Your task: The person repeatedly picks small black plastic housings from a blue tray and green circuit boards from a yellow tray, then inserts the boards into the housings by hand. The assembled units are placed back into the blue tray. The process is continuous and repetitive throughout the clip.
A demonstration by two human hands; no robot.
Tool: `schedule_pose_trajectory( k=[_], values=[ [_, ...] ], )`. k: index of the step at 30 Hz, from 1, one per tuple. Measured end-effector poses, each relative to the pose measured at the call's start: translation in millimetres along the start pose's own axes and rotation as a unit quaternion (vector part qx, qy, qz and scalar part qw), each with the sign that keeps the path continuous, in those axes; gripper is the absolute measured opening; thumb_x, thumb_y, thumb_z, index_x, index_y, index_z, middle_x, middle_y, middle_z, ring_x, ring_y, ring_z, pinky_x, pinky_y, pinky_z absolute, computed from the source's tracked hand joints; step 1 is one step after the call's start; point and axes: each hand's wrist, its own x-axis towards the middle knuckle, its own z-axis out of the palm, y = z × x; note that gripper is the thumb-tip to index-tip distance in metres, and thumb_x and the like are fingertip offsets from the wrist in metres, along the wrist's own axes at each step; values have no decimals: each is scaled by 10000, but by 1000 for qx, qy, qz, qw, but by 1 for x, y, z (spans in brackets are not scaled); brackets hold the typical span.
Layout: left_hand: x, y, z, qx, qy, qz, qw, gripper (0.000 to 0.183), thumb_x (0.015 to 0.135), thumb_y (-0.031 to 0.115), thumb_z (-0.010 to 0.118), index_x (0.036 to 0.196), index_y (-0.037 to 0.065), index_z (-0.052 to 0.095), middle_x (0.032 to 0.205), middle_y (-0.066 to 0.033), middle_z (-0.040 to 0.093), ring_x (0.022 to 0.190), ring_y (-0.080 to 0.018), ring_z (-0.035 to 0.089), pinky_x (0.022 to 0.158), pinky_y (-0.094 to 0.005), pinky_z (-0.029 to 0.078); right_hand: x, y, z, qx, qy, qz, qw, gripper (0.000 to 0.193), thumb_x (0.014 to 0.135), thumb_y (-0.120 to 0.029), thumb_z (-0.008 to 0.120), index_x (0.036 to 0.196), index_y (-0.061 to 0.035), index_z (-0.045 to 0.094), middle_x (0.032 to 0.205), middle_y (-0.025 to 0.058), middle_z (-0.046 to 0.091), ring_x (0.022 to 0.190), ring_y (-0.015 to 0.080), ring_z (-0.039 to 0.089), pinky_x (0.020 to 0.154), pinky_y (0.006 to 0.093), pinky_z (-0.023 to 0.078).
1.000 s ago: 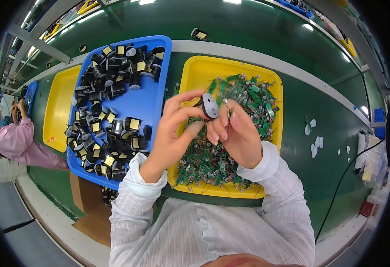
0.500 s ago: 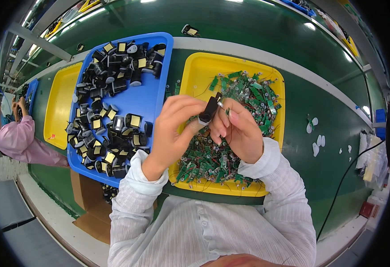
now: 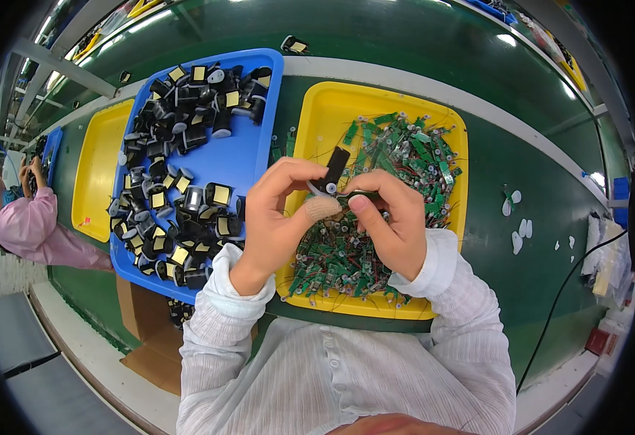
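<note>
My left hand [image 3: 281, 206], with a beige cover on its thumb, grips a small black plastic housing [image 3: 337, 168] that has a grey-white round part at its lower end. My right hand [image 3: 393, 217] pinches a small circuit board [image 3: 361, 194] against the housing's lower end; fingers partly hide it. Both hands are above a yellow tray [image 3: 310, 130] heaped with small green circuit boards [image 3: 419, 156] that carry thin wires and little round parts. On the left, a blue tray [image 3: 223, 163] holds many similar black housings [image 3: 194, 196], some with pale yellow square pads.
Another yellow tray [image 3: 100, 167] lies beyond the blue one, near a person in a pink sleeve [image 3: 31, 225]. An open cardboard box [image 3: 150, 355] sits below the blue tray. Pale oval pieces [image 3: 522, 228] and a black cable [image 3: 560, 304] are at right. One housing [image 3: 295, 45] rests on the far belt.
The housing has tipped more upright in my left hand. My right hand has turned, its thumb now pressing the board near the housing's lower end. The housing on the far belt has shifted left.
</note>
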Motion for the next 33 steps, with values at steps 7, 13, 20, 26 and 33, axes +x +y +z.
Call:
schedule_pose_trajectory(
  k=[7,13,20,26,33],
  values=[
    [0,-2,1,8,16,15,1000,330,689,110,737,964,-5,594,932,-76,573,796,-131,555,693,-239,446,2,4,-2,-57,31,-60,996,119,800,-63,580,905,-34,629,749,89,563,630,183,536,553,273,425],
    [0,0,2,3,20,16,1000,319,699,96,729,967,-8,591,974,-92,582,824,-139,572,711,-254,460,2,-1,-1,-46,60,-67,995,181,749,-10,621,927,-33,638,786,99,568,680,193,564,584,268,462],
    [-1,3,4,-36,10,-13,999,332,706,86,725,987,-8,574,982,-92,580,859,-149,580,734,-266,470,6,6,-3,-152,108,-241,952,303,628,53,700,913,-37,649,756,74,568,672,212,557,567,285,457],
    [-4,3,8,-37,11,4,999,338,702,96,731,981,-11,571,986,-93,571,871,-156,577,752,-269,472,8,10,-3,-208,137,-308,918,330,584,68,713,887,-50,659,697,48,544,649,209,549,552,290,456],
    [-3,6,11,-13,35,30,999,280,730,57,690,976,-5,571,1022,-100,550,886,-153,569,759,-266,466,7,12,-2,-259,125,-345,894,333,558,67,709,869,-45,663,666,42,519,616,206,542,523,285,455]
  ],
)
